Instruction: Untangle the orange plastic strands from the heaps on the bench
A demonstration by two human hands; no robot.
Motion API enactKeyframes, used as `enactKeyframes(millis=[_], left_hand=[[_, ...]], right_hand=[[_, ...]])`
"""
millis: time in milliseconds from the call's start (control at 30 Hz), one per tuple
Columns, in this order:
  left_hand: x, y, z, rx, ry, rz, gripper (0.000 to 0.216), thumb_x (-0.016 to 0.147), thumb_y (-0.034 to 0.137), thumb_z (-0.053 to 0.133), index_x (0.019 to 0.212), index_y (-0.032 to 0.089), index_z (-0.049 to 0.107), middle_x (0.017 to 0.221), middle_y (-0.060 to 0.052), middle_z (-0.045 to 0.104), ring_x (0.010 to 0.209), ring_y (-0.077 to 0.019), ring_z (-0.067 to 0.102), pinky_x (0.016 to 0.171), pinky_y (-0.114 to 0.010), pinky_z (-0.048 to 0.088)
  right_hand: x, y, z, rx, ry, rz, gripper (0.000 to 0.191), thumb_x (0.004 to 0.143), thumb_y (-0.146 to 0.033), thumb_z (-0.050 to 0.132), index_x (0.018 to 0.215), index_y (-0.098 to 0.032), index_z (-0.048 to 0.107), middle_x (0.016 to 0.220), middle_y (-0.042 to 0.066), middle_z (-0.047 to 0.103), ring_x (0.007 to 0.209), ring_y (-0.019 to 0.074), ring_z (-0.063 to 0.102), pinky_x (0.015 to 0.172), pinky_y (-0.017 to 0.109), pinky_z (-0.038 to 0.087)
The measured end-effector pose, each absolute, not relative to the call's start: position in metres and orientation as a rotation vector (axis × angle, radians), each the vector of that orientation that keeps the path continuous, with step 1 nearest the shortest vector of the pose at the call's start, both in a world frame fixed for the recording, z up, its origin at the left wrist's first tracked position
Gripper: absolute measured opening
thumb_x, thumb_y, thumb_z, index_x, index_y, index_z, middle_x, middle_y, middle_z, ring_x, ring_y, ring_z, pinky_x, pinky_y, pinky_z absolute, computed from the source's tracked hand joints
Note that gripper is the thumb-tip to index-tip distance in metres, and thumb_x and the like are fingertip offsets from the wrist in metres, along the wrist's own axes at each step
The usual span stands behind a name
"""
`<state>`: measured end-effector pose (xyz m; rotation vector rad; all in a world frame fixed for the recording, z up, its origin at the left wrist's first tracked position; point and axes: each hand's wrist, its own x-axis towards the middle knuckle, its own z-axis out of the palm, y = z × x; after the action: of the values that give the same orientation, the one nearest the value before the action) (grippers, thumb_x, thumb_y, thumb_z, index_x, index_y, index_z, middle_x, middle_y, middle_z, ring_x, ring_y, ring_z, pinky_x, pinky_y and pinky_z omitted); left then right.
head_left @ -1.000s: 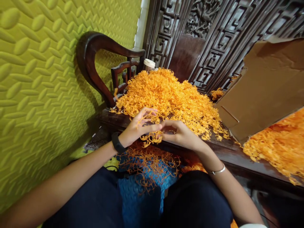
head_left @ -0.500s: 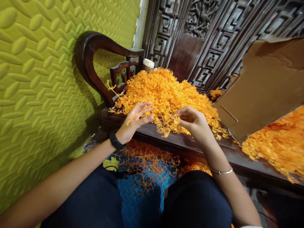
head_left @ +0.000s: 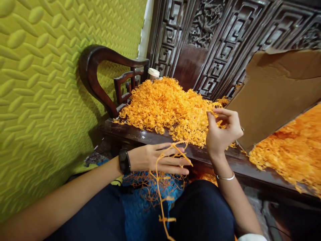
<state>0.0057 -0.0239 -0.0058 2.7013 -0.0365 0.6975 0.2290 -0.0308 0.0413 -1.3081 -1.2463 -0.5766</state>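
My left hand [head_left: 160, 159] is palm down over the floor in front of the bench, its fingers stretched out and apart. A thin, branched orange plastic strand [head_left: 158, 187] loops across these fingers and hangs toward my knees; nothing grips it firmly. My right hand [head_left: 223, 130] is raised at the right side of a heap of small orange plastic flower pieces [head_left: 163, 103]. Its thumb and index fingertip come together in a pinch. Whether a piece is between them I cannot tell, as orange bits show behind the fingers.
The heap lies on a dark wooden bench [head_left: 125, 132] with a curved armrest [head_left: 92, 63]. A white-lidded container [head_left: 153, 73] stands behind it. To the right are a cardboard sheet [head_left: 278, 90] and more orange pieces [head_left: 288, 147]. Bare orange strands [head_left: 150, 192] lie on the blue floor mat.
My left hand has moved down and right, off the heap's front, with the strand now dangling from its fingers. My right hand has lifted to the right, away from the flower pieces it was handling.
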Motion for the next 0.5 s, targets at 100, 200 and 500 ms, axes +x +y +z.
enactKeyframes(millis=[100, 200, 500], left_hand=[[0.008, -0.035, -0.001, 2.657, -0.064, 0.685, 0.053, 0.078, 0.013, 0.059, 0.117, 0.048, 0.053, 0.125, 0.007, 0.057, 0.124, -0.0211, 0.044, 0.102, -0.036, 0.038], [0.006, -0.044, 0.004, 2.712, -0.01, 0.711, 0.05, 0.082, 0.014, 0.053, 0.123, 0.043, 0.05, 0.125, 0.004, 0.057, 0.127, -0.0235, 0.04, 0.099, -0.037, 0.04], [-0.016, -0.031, -0.011, 2.833, 0.137, 0.887, 0.027, 0.078, 0.022, 0.051, 0.1, 0.023, 0.067, 0.107, -0.01, 0.068, 0.097, -0.0251, 0.063, 0.074, -0.034, 0.051]], right_hand=[[0.228, -0.03, 0.041, -1.221, -1.166, -0.505, 0.017, 0.083, -0.033, 0.054, 0.089, -0.017, 0.055, 0.087, 0.007, 0.06, 0.071, 0.0176, 0.056, 0.066, 0.034, 0.046], [0.229, -0.031, 0.045, -1.112, -1.07, -0.482, 0.017, 0.082, -0.032, 0.055, 0.09, -0.017, 0.054, 0.087, 0.007, 0.057, 0.077, 0.0198, 0.057, 0.069, 0.037, 0.048], [0.224, -0.039, 0.049, -0.958, -1.159, -0.418, 0.012, 0.081, -0.029, 0.056, 0.087, -0.021, 0.05, 0.086, 0.006, 0.052, 0.087, 0.0213, 0.057, 0.08, 0.041, 0.048]])
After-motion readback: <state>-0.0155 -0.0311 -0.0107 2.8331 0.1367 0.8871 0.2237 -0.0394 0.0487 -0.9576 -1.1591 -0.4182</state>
